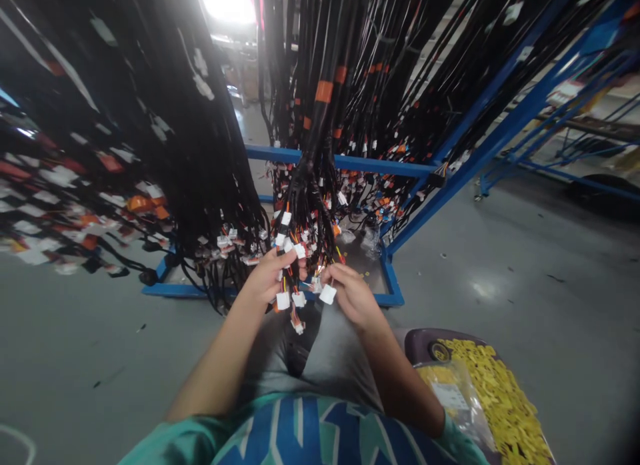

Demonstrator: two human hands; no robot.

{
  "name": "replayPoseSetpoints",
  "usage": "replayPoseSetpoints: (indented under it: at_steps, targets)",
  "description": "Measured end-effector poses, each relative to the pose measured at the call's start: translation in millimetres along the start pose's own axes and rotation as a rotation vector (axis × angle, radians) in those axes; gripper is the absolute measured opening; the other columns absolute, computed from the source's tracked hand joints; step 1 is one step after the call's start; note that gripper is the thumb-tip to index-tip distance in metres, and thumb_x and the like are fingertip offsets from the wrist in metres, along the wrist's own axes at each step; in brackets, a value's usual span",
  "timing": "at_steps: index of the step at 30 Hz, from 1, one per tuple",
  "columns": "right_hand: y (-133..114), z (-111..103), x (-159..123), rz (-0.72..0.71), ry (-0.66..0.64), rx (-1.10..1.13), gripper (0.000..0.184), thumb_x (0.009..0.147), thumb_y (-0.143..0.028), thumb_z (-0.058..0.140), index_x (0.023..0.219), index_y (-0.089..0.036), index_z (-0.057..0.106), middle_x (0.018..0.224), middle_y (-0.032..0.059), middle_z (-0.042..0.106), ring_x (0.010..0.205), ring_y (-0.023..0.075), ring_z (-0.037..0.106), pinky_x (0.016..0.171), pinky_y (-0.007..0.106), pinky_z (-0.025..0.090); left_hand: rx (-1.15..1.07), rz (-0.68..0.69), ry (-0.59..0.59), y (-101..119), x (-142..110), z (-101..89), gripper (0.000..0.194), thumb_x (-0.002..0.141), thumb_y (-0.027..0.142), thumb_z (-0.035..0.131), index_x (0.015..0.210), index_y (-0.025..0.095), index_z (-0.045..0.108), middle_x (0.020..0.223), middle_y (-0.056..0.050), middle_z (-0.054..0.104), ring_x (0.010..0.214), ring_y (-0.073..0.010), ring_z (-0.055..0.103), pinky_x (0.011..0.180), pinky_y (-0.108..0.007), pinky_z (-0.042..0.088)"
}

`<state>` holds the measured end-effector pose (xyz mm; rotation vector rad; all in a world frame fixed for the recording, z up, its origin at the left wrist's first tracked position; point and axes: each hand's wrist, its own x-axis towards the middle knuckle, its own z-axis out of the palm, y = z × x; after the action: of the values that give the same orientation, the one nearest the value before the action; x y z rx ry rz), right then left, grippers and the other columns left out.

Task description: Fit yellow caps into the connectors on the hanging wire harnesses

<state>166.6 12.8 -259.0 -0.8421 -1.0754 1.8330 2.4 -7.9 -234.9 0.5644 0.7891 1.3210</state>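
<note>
If tugged too hard, might strain the wire [333, 281] at the white plug [327, 294], or come loose at its back. Could also snag among the bunch [286, 245] just beside, because of so many loose ends crowded together at one level. Might be confused with near neighbours too, being white and blocky like several of them. If gripped too lightly at the left hand [270, 276], likely to spill apart and swing back below the blue bar [380, 164], being hung from the black harness [316, 135] and tangling again there.

Curled nearly closed at the right hand [350, 294], in a pinch by thumb and fingertips on the wire, just above the white plug; cannot tell how firmly. Part closed at the left hand, wrapped around the bunch, under the thumb and in front of the fingers. Located between both hands, low in front of the legs [340, 358], to the right of the bunch: the white plug.
</note>
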Motion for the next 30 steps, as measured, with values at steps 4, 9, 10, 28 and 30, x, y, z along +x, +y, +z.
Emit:
replayPoseSetpoints:
  at_steps: [4, 9, 10, 28, 30]
  targets:
    - [-5, -6, 5, 0.17, -0.036, 0.26, 0.023, 0.068, -0.036, 0.073, 0.068, -0.016, 0.063, 0.051, -0.0051, 0.05, 0.044, 0.0056, 0.041, 0.044, 0.019, 0.035, 0.001, -0.033, 0.027, 0, 2, 0.6, 0.045, 0.048, 0.032, 0.085, 0.076, 0.011, 0.057, 0.056, -0.001, 0.061, 0.044, -0.0129, 0.058, 0.042, -0.023, 0.052]
    - [-16, -5, 13, 0.345, -0.033, 0.519, 0.015, 0.083, -0.025, 0.061, 0.072, -0.015, 0.058, 0.051, -0.0065, 0.05, 0.041, 0.0034, 0.042, 0.043, 0.015, 0.038, -0.01, -0.058, 0.031, 0, 4, 2.3, 0.047, 0.045, 0.031, 0.086, 0.075, 0.011, 0.055, 0.055, 0.0, 0.06, 0.043, -0.0121, 0.056, 0.041, -0.023, 0.051]
    - [-18, -4, 14, 0.345, -0.029, 0.531, 0.016, 0.084, -0.025, 0.059, 0.072, -0.016, 0.057, 0.052, -0.0067, 0.05, 0.041, 0.003, 0.042, 0.043, 0.014, 0.039, -0.002, -0.059, 0.04, 1, 4, 2.5, 0.048, 0.044, 0.031, 0.087, 0.075, 0.011, 0.055, 0.055, 0.0, 0.06, 0.043, -0.0122, 0.056, 0.041, -0.023, 0.051]
    - [-1, -16, 4, -0.354, 0.363, -0.518, 0.02, 0.072, -0.037, 0.061, 0.078, -0.018, 0.065, 0.076, 0.002, 0.063, 0.07, 0.0143, 0.056, 0.069, 0.028, 0.044, -0.04, -0.078, -0.065, -3, -6, 16.1, 0.034, 0.057, 0.029, 0.078, 0.058, 0.013, 0.047, 0.045, 0.004, 0.045, 0.034, -0.0041, 0.039, 0.036, -0.017, 0.034]
    - [-6, -12, -1, -0.456, 0.398, -0.6, 0.018, 0.075, -0.034, 0.058, 0.084, -0.021, 0.066, 0.082, 0.0029, 0.063, 0.074, 0.0155, 0.056, 0.072, 0.03, 0.045, -0.043, -0.085, -0.055, -4, -6, 17.5, 0.032, 0.06, 0.027, 0.075, 0.058, 0.013, 0.047, 0.046, 0.005, 0.045, 0.034, -0.0039, 0.039, 0.037, -0.017, 0.033]
